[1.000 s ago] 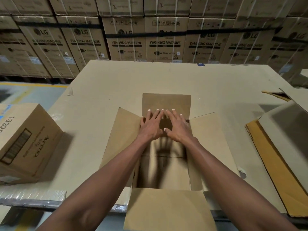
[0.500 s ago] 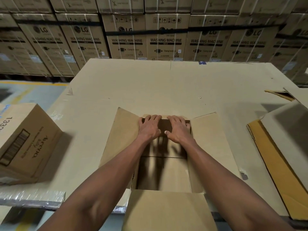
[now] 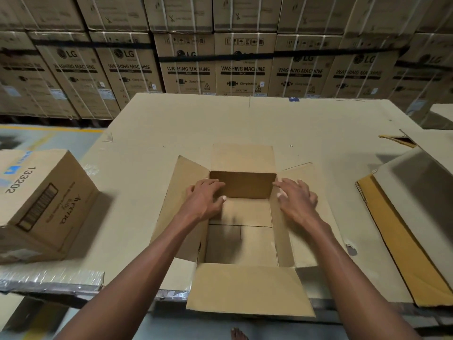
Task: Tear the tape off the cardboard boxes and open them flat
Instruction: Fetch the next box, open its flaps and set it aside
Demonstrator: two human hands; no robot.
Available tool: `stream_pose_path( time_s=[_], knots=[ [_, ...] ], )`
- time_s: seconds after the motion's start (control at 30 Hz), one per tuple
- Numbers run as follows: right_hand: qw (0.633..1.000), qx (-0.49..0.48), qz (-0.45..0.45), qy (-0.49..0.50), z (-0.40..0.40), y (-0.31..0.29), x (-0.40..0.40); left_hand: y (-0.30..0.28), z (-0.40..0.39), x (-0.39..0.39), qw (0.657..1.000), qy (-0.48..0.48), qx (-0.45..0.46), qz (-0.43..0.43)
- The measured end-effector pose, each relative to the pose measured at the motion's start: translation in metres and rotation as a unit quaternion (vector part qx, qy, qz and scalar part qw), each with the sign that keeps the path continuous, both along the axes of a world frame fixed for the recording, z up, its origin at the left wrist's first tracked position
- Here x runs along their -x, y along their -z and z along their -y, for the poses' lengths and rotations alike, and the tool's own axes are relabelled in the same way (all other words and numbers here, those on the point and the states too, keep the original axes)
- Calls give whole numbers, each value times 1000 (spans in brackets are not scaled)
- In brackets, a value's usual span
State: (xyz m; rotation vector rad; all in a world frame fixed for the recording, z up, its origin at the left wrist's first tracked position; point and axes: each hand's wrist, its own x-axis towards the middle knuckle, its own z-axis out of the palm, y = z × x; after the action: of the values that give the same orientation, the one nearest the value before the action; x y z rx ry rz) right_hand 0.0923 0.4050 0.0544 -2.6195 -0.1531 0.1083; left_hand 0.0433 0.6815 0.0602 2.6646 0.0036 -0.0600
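Two hands at one open box (image 3: 241,231), which sits at the near edge of the desk (image 3: 196,123), at 6 o'clock in view, all four top flaps spread outward.

Item 1: left hand (image 3: 204,198). It rests at the box's far left corner, fingers loosely curved over the rim; whether it truly clasps the cardboard I cannot tell.

Item 2: right hand (image 3: 295,198). It lies at the far right corner, fingers spread and relaxed, touching the side wall and flap, holding nothing.

Item 3: far flap (image 3: 242,157), laid back flat toward 12 o'clock.

Item 4: bottom seam (image 3: 240,225), running across the box floor (any tape there is not discernible).

Item 5: second box (image 3: 41,200), closed, lying tilted at 9 o'clock, well apart from the first.

Item 6: flattened cardboard (image 3: 404,236), at 3 o'clock.

Item 7: stacked washing-machine cartons (image 3: 242,67), a wall of them at 12 o'clock behind the desk.

Handling note, offered as judgement: the top looks opened, so the bottom remains. Each grip should take an opposite corner wall firmly, turn the box over to expose the bottom seam, peel tape along the seam line rather than across it, then press diagonal corners together so the walls fold flat without tearing.
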Motion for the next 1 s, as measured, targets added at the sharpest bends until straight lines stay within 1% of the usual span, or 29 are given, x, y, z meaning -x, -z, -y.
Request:
stream_pose_path(
  time_s=[0.1, 0.17, 0.2, 0.33, 0.43, 0.53, 0.63, 0.77, 0.87, 1.0],
  knots=[
    [999, 21, 27, 38, 41, -2, 33, -4, -15, 32, 999, 5, 3, 34],
    [997, 34, 21, 59, 62, 2, 49, -7, -26, 50, 999, 0, 5, 48],
    [998, 24, 11, 62, 71, 4, 56, -9, -30, 57, 999, -9, 2, 54],
    [996, -76, -11, 42, 85, 2, 74, -17, -42, 81, 997, -56, 5, 45],
    [990, -126, 10, 55, 82, -8, 81, -18, -44, 95, 997, -68, 18, 31],
    [985, -161, 19, 49, 71, -28, 84, -17, -43, 108, 996, -73, 35, 42],
    [991, -135, 14, 17, 53, -50, 78, -16, -46, 111, 994, -77, 55, 50],
    [996, -79, -13, -26, 28, -54, 76, -16, -50, 108, 991, -83, 92, 47],
    [998, -56, -22, -29, 21, -52, 76, -19, -52, 101, 989, -86, 111, 41],
    [998, -54, -23, -27, 26, -49, 73, -25, -56, 90, 987, -103, 113, 41]
  ],
)
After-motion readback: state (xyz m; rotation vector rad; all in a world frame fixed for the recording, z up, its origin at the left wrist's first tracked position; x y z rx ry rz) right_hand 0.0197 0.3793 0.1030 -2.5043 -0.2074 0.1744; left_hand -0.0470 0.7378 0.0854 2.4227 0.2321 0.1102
